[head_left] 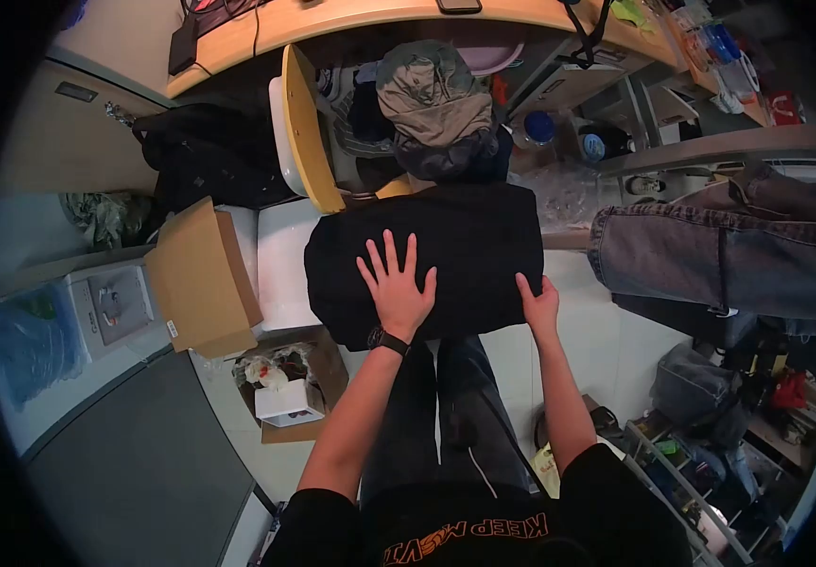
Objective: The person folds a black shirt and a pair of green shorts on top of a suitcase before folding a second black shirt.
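A folded black garment (pixel 465 236) lies spread across my lap, over my dark trousers. My left hand (pixel 395 283) rests flat on its near middle, fingers spread apart, with a black watch on the wrist. My right hand (pixel 539 304) sits at the garment's near right corner, fingers closed over the edge of the cloth.
A yellow-backed chair (pixel 306 128) piled with clothes (pixel 432 99) stands just beyond the garment. Jeans (pixel 711 255) hang at the right. An open cardboard box (pixel 202 274) and a smaller box of rubbish (pixel 287 397) sit on the floor at the left. A wooden desk (pixel 351 19) runs along the top.
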`<state>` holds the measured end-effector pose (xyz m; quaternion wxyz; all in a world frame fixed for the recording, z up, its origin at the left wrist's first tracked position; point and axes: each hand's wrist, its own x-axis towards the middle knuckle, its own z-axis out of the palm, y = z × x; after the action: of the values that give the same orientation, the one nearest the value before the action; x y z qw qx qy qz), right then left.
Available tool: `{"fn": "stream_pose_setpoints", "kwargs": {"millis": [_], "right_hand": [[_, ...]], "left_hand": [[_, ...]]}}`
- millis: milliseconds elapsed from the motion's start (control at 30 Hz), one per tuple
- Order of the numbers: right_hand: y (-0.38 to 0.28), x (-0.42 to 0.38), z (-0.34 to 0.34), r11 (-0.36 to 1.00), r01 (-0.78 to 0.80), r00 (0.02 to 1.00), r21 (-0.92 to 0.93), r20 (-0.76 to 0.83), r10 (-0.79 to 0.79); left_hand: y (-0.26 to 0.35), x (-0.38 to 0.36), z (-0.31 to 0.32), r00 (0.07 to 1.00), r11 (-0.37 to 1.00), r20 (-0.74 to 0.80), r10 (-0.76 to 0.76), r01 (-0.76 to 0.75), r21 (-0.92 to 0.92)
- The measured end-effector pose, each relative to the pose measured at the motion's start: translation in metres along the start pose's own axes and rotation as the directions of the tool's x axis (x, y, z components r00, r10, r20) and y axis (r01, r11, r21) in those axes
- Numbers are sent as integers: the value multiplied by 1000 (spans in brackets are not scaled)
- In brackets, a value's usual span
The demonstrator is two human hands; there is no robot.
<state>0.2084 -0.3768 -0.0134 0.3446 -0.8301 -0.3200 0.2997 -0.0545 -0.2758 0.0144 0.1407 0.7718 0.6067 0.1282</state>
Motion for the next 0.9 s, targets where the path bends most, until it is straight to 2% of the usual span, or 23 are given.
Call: {"fn": "stream_pose_setpoints", "kwargs": {"millis": [33, 100, 133, 267, 333, 367, 467, 500, 567, 600, 667, 700, 767, 833, 900], "right_hand": [[11, 3, 1, 997, -1, 1000, 81, 5, 0], [9, 3, -15, 956, -158, 986, 246, 95, 138], [0, 1, -24, 923, -184, 980, 337, 139, 145], [5, 3, -49, 895, -219, 972, 388, 169, 165], [-7, 3, -60, 742, -305, 952, 596, 197, 233], [-6, 5, -67, 708, -304, 952, 638, 222, 209], [-9, 4, -97, 584, -415, 910, 698, 316, 270], [-18, 1, -102, 590, -415, 910, 692, 321, 264], [-39, -8, -116, 446, -405, 913, 798, 331, 237], [-30, -9, -124, 409, -427, 902, 807, 347, 257], [-19, -10, -125, 415, -428, 904, 803, 368, 219], [-12, -9, -124, 408, -428, 904, 807, 388, 180], [-8, -2, -116, 474, -420, 907, 774, 366, 206], [-34, -10, -105, 577, -355, 928, 735, 355, 118], [-39, -9, -101, 574, -380, 912, 725, 398, 101]], "left_hand": [[2, 0, -1, 1000, 1000, 5, 0, 0, 12], [5, 2, -1, 1000, 1000, 9, 5, -5, 30], [8, 3, 0, 1000, 1000, 19, 13, -14, 25], [27, 4, 6, 999, 999, 34, 41, -40, -6], [39, 4, 8, 998, 999, 41, 46, -47, 16], [46, 5, 8, 999, 999, 30, 46, -47, 23], [65, 4, 14, 997, 996, 46, 67, -64, -64], [73, 4, 14, 997, 993, 45, 66, -62, -98], [87, 10, 19, 998, 980, 7, 66, -63, -191], [92, 16, 24, 998, 982, 5, 66, -64, -176], [100, 29, 37, 993, 981, -61, 100, -108, -161], [99, 30, 47, 994, 987, -18, 108, -110, -114], [101, 35, 42, 994, 985, -8, 105, -105, -135], [98, 36, 34, 995, 985, 5, 101, -100, -140], [90, 31, 27, 992, 949, 27, 122, -108, -296]]}}
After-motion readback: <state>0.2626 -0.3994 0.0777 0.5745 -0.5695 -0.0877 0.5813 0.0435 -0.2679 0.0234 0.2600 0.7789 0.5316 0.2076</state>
